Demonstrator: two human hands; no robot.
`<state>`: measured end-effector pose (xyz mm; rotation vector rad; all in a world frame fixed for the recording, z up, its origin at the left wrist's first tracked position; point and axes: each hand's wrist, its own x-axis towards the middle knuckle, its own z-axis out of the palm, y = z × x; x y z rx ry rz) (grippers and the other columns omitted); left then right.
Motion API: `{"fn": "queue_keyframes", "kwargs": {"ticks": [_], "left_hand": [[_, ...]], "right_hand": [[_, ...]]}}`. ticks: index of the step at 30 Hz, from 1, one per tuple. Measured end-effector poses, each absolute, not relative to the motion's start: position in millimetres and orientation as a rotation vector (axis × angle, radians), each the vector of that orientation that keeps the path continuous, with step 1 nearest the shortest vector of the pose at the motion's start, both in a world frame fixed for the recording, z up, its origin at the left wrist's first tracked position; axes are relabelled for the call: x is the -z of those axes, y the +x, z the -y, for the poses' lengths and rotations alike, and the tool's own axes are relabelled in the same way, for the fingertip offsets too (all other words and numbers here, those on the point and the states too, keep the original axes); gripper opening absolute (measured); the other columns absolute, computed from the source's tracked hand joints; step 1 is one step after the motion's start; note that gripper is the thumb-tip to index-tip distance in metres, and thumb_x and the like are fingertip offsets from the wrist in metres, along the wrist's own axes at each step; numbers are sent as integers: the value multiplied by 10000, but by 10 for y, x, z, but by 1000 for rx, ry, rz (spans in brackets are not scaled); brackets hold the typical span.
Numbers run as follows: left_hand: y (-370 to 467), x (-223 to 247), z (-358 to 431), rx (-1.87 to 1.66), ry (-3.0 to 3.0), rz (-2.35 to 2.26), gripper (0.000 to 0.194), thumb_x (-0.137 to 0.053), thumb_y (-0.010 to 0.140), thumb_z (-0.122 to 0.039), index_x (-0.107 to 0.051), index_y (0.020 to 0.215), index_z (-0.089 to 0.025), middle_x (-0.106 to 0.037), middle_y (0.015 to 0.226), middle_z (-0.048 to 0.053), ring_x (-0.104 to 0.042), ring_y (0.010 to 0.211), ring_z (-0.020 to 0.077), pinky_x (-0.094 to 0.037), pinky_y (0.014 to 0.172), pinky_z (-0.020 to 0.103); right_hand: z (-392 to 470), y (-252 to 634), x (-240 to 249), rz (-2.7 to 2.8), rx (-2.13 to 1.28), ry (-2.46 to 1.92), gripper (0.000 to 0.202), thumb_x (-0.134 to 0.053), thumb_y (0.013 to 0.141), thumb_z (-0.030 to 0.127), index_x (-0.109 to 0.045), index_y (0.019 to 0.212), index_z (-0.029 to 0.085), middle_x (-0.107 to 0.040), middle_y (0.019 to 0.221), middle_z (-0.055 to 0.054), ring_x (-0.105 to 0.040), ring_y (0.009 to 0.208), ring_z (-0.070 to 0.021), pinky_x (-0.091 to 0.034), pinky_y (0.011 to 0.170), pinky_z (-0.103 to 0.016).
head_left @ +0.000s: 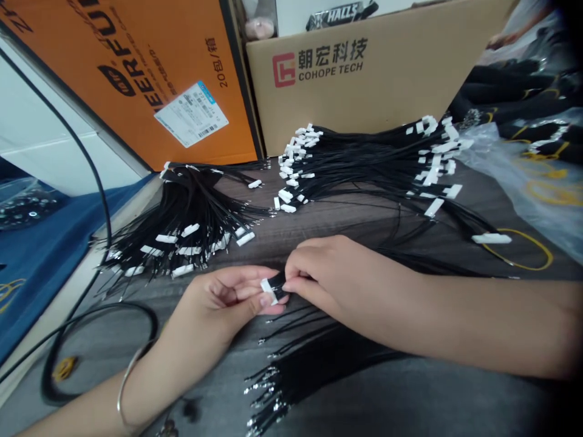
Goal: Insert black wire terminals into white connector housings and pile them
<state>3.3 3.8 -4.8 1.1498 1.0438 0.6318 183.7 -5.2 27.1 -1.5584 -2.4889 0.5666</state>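
A white connector housing sits between the thumb and fingers of my left hand. Short black wires run out of its side toward my right hand, whose thumb and forefinger pinch them close to the housing. The exact wire ends inside that pinch are hidden. Below my hands lies a bundle of loose black wires with bare metal terminals at the left end. Behind my left hand is a heap of black wires with white connectors.
A larger pile of black cables with white connectors at both ends lies before a cardboard box. An orange box stands at back left. A yellow rubber band and clear plastic are at right. A thick black cable curves at left.
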Motion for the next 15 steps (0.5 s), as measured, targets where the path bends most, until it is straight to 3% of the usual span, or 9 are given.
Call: {"fn": "queue_keyframes", "kwargs": {"ticks": [11, 15], "left_hand": [[57, -28, -9, -631, 1125, -1080, 228, -719, 679, -103, -690, 900, -151, -733, 758, 34, -693, 664, 113, -555, 659, 143], [31, -13, -31, -665, 1114, -1063, 231, -746, 661, -141, -707, 884, -184, -729, 721, 18, -681, 623, 101, -548, 638, 143]], "right_hand": [[83, 1900, -142, 2324, -669, -1364, 140, -511, 842, 138, -626, 762, 131, -624, 778, -25, -550, 715, -105, -396, 668, -227], [63, 1952, -100, 2147, -798, -1294, 66, -569, 774, 198, -610, 755, 151, -605, 718, 11, -508, 626, -75, -379, 599, -203]]}}
